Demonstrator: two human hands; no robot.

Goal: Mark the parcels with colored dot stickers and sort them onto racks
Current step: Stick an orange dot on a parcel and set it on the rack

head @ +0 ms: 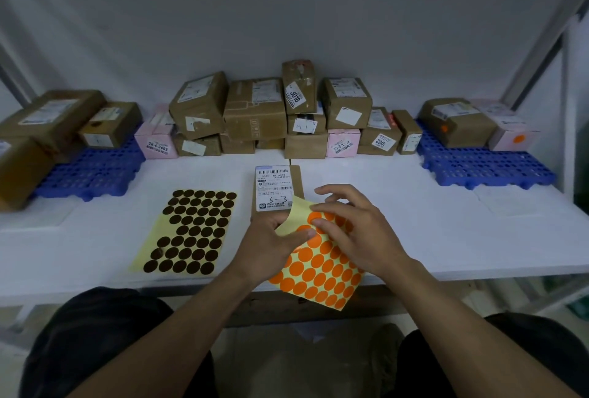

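Parcels stacked along the back of a white surface, one small parcel pulled forward to the hands.

The stack of brown and pink boxes stands between two blue racks: the left rack carries several brown boxes, and the right rack carries a brown box and a pink box, each with an orange dot. A sheet of brown dot stickers lies flat, front left. Beside it, the orange sticker sheet overhangs the front edge, its far corner bent back over the small parcel's label. The left hand pinches that bent corner. The right hand has its thumb and forefinger curled onto the dots at the fold; I cannot tell whether they grip one.
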